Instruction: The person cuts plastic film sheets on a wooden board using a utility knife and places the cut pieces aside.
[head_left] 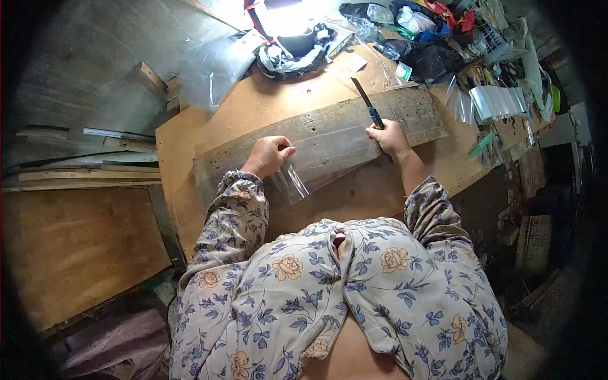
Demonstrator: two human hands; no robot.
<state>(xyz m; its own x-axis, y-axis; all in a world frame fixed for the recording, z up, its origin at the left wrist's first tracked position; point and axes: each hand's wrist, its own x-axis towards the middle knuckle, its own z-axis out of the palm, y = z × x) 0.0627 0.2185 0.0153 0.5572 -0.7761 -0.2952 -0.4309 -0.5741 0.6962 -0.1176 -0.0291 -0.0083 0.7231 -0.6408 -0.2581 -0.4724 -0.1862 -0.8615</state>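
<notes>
My right hand [388, 137] is closed around the dark handle of a utility knife [375, 116]. Its long dark blade [361, 92] points up and away to the left, over the worn board. Thumb and fingers of my left hand [271, 156] pinch the edge of a clear plastic sheet [332, 149]. The sheet stretches across the worn wooden board [250, 139] towards my right hand, and a shiny fold hangs below my left hand. Whether my right fingers also touch the plastic, I cannot tell.
The board lies on a tan table [180, 149]. A bright lamp [288, 25] stands at the back, above a black plastic bag [294, 60]. Clear plastic pouches [497, 103] and assorted tools are at the right. Wood strips [88, 174] lie to the left.
</notes>
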